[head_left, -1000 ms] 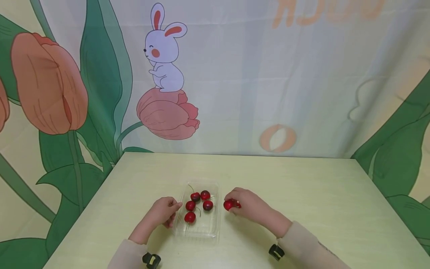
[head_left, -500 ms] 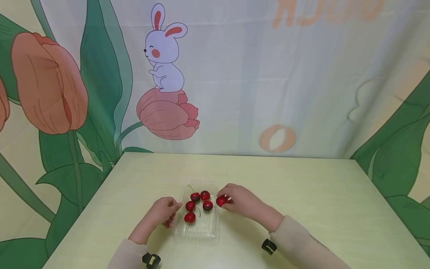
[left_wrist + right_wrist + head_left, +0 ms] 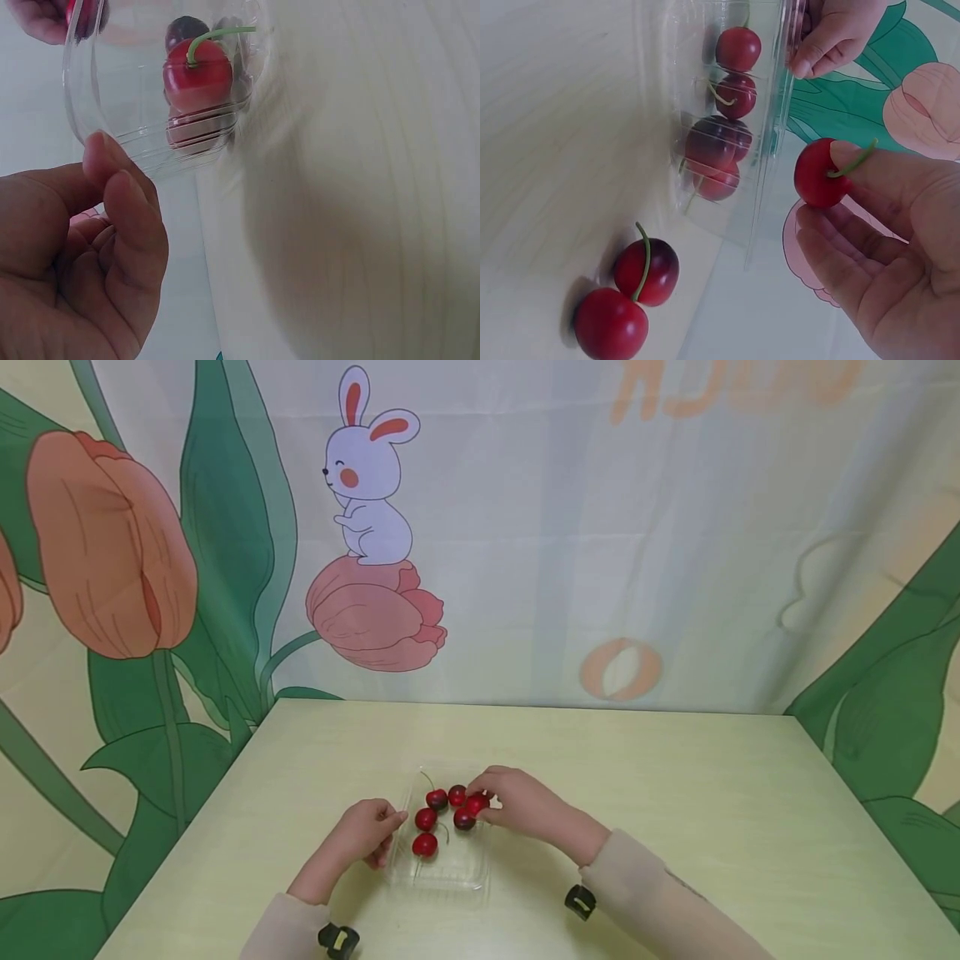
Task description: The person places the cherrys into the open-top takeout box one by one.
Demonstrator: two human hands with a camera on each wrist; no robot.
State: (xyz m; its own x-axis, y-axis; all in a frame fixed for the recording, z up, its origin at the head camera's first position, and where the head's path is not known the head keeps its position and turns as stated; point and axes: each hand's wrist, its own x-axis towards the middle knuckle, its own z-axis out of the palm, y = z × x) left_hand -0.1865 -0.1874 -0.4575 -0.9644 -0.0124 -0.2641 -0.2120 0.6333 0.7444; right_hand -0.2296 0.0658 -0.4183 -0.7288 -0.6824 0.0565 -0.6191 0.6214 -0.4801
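A clear plastic box [image 3: 450,881] stands on the table with several red and dark-red cherries [image 3: 424,845] inside, some with green stems. My left hand [image 3: 367,833] pinches the box's rim at its left side; the left wrist view shows thumb and forefinger at the edge. Over the box's right side, my right hand [image 3: 517,802] holds a red cherry [image 3: 819,174] between thumb and fingertips, its green stem lying along the thumb. Two more cherries [image 3: 611,324] lie on the table outside the box in the right wrist view; the right hand and arm hide them in the head view.
The pale wooden table [image 3: 637,793] reaches back to a curtain [image 3: 510,527] printed with tulips and a white rabbit. Both sleeves are beige, and a black camera band [image 3: 580,902] sits at each wrist.
My right hand has carried the cherry leftward from beside the box to above its right side. The left hand has stayed at the rim, and the box has not moved.
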